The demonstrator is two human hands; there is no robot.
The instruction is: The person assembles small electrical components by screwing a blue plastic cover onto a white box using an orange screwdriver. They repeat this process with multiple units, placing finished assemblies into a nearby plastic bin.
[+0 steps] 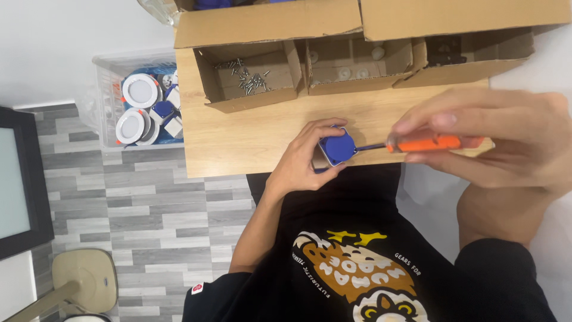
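I had one head-worn camera only, looking steeply down from close above my left hand [307,161] and right hand [500,143], facing the wooden table [238,149] edge beyond them.

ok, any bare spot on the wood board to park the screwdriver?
Bare strip on the wooden board, between the screw box and the left hand. Crowded to the right: blue part, screwdriver, right hand.

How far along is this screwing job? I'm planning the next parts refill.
Done: nothing provable; round white lamps fill the clear bin. In hand: left hand grips a blue module, right hand drives an orange screwdriver into it. Left: loose screws wait in a cardboard compartment.
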